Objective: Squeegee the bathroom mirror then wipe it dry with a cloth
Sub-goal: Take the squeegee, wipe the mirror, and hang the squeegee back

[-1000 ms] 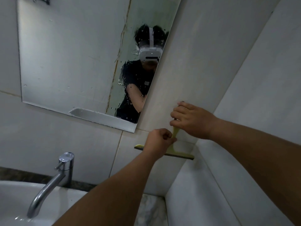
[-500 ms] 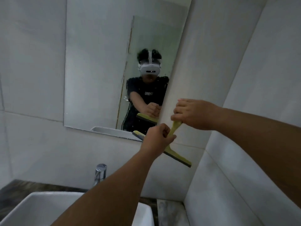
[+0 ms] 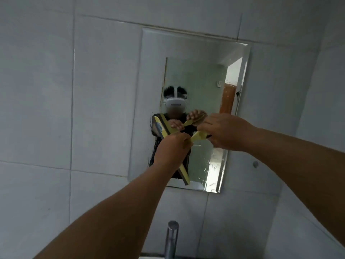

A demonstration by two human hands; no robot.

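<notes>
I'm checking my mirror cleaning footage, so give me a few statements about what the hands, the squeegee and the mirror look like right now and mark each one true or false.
1. Both the left hand and the right hand hold the yellow squeegee. True.
2. The squeegee is in front of the mirror. True.
3. A cloth is wiping the glass. False: no cloth is in view.
4. The mirror is fully dry. False: droplets show near its lower right corner.
5. A tap stands below the mirror. True.

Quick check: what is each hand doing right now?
Left hand: grips the yellow squeegee near its head.
Right hand: grips the squeegee's handle end.
</notes>
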